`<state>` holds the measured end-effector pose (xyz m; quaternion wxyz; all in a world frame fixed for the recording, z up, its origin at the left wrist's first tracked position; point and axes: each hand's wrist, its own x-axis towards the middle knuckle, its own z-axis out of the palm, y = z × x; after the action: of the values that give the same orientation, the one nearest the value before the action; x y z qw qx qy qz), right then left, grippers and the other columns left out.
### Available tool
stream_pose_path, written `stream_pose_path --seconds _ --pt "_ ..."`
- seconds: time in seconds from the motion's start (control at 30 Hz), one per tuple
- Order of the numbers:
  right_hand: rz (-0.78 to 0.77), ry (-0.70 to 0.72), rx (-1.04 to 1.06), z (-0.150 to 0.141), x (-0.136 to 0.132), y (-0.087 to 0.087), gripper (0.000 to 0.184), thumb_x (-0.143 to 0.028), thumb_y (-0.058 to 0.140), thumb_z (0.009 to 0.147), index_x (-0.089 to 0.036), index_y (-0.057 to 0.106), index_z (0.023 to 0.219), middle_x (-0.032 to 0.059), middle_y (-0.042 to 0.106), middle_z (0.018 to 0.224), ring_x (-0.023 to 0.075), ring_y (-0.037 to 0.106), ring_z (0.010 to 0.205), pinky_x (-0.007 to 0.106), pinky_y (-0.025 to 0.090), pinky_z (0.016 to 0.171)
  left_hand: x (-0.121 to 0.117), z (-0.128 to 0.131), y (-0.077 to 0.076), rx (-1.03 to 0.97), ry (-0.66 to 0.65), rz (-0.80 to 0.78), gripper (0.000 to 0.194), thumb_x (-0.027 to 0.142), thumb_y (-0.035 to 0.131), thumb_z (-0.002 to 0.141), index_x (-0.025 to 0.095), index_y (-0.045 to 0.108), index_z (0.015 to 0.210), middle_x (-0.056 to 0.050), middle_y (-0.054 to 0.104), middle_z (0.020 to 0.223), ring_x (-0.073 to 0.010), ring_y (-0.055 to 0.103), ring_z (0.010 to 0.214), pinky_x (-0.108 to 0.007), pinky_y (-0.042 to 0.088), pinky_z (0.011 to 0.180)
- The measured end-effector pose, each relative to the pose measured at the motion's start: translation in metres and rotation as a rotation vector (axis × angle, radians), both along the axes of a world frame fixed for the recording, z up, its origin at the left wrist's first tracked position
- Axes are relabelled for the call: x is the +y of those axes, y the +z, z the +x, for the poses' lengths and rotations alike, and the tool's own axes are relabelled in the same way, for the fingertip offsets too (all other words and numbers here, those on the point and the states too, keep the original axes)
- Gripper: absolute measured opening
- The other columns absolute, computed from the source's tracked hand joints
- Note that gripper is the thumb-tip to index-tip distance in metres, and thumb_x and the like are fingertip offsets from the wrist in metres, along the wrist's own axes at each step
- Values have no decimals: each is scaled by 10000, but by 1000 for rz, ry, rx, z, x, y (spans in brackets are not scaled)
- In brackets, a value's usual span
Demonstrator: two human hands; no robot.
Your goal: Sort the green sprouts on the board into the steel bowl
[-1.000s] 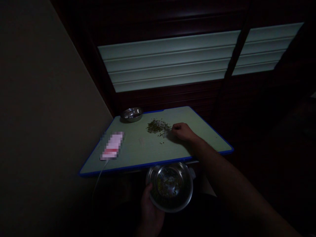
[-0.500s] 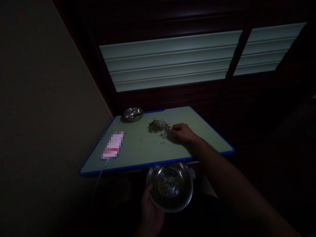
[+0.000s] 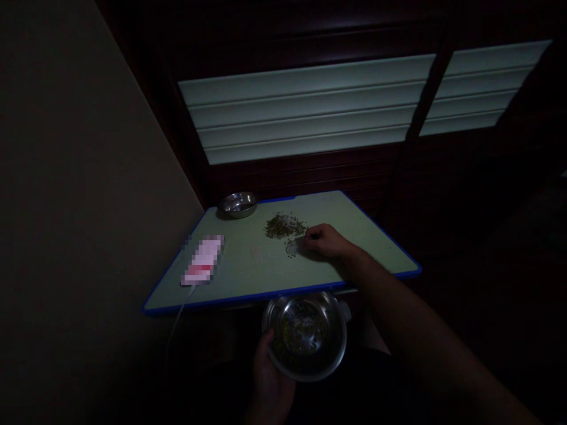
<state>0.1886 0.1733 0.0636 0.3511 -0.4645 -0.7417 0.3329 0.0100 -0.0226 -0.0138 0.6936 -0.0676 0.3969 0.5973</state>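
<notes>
My left hand (image 3: 271, 372) grips the left rim of a steel bowl (image 3: 334, 354), thumb over the edge, below the table's front edge. Greenish bits lie in the bottom of that bowl. Over the table, my right hand (image 3: 326, 239) is closed on a small translucent, round-ended tool like a spoon (image 3: 294, 247); its exact kind is hard to make out in the dim light. The tool's tip lies on the tabletop, touching a few stray grains. Just beyond and left of it spreads a pile of small dark green beans or grains (image 3: 282, 226).
The pale green tabletop (image 3: 239, 277) has a blue edge. A smaller steel bowl (image 3: 238, 213) stands at its back left corner. A phone (image 3: 204, 260) with a white cable (image 3: 176, 324) lies at the left. A wall (image 3: 110, 236) and slatted dark wood doors (image 3: 305, 112) bound the table.
My right hand has shifted slightly left and the clear tool has come slightly nearer to me, away from the pile. My left hand and its bowl have stayed put.
</notes>
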Motion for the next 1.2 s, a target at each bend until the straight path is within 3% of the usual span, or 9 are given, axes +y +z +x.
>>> stream_pose_path --seconds 0.33,0.53,0.63,0.87,1.2 --pt "64 -179 -113 1 0 4 127 -229 521 641 -148 553 549 -27 452 502 96 395 527 249 289 520 -1 0 -1 -2 -27 3 238 268 540 822 153 727 913 -95 766 850 -240 697 872 -411 483 917" --pt "82 -287 -156 2 1 6 112 -193 528 642 -147 593 563 -2 509 522 110 430 538 258 309 536 0 0 -1 18 -11 12 265 253 550 814 165 713 1004 -89 766 849 -241 698 863 -422 485 913" --pt "77 -274 -126 2 2 5 109 -194 528 640 -144 592 568 -5 504 517 107 427 537 249 310 529 0 -1 -3 5 -6 28 283 240 552 809 192 707 1041 -72 767 841 -238 702 835 -426 489 906" --pt "69 -84 -83 -3 0 -1 140 -252 531 653 -140 571 579 -22 481 530 98 421 542 231 307 525 -1 0 0 12 -10 27 292 252 534 821 183 705 1046 -81 767 836 -236 703 824 -415 500 884" --pt "97 -284 -179 -2 -1 6 115 -179 552 655 -146 609 561 -3 509 513 107 425 531 251 305 534 -1 -1 -3 21 -20 22 312 257 570 799 162 699 1066 -91 765 858 -252 698 859 -414 498 884"
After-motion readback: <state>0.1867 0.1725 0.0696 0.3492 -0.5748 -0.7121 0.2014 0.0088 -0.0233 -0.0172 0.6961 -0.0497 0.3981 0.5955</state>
